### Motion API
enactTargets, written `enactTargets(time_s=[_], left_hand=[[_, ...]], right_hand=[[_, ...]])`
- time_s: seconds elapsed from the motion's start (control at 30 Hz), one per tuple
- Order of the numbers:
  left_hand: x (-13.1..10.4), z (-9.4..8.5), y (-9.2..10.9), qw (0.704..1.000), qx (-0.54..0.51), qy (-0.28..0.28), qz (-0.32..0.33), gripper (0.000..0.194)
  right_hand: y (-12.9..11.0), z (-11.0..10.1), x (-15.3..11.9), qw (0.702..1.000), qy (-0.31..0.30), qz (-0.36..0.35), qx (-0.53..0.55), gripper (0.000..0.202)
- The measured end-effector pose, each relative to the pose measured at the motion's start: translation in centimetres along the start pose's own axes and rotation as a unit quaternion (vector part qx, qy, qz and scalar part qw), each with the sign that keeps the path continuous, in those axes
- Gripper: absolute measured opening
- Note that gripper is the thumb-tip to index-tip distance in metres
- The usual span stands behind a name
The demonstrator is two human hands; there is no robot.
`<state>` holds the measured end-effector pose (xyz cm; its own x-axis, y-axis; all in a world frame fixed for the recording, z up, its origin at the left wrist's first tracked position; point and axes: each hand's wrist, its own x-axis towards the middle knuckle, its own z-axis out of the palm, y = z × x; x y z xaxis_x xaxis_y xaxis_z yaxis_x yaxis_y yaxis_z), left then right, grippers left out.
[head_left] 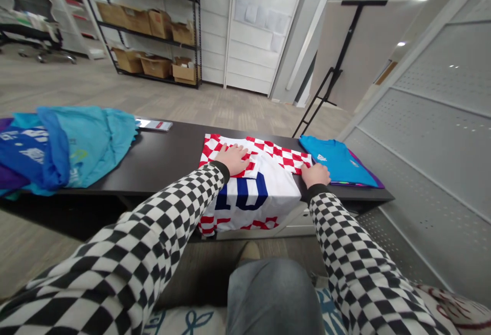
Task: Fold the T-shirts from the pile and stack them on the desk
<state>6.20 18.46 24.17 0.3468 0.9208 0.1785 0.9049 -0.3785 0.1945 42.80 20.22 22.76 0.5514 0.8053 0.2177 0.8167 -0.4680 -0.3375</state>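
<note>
A white jersey with red checks and dark blue digits lies on the dark table, its lower part hanging over the front edge. One side is folded inward over the body. My left hand rests flat on that folded red-checked part, fingers spread. At the other side, my right hand has its fingers closed on the end of the checked sleeve. Just beyond it, a folded blue shirt lies on top of a purple one at the table's right end.
Blue and teal shirts are heaped at the table's left end, beside a flat white and grey item. Behind stand a shelf rack with cardboard boxes and a board on a black easel. A grey perforated panel borders the right side.
</note>
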Motion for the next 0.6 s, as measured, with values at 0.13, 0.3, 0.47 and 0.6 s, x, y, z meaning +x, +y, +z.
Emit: enactTargets(time_s=[0.13, 0.3, 0.47, 0.6], left_hand=[[-1.6, -3.3, -2.3, 0.997, -0.021, 0.069, -0.013, 0.065], [-6.6, -4.0, -8.8, 0.996, -0.014, 0.035, -0.086, 0.065], [-9.0, -2.4, -11.1, 0.996, 0.005, 0.003, -0.085, 0.062], [-8.6, -2.4, -10.6, 0.996, 0.004, -0.017, -0.085, 0.067]], right_hand=[[-0.5, 0.1, -0.2, 1.000, -0.010, 0.001, -0.025, 0.063], [0.1, 0.8, 0.9, 1.000, 0.011, 0.012, 0.000, 0.057], [1.2, 1.0, 2.1, 0.994, -0.008, -0.031, 0.101, 0.018], [1.5, 0.2, 2.4, 0.959, -0.008, -0.014, 0.285, 0.014]])
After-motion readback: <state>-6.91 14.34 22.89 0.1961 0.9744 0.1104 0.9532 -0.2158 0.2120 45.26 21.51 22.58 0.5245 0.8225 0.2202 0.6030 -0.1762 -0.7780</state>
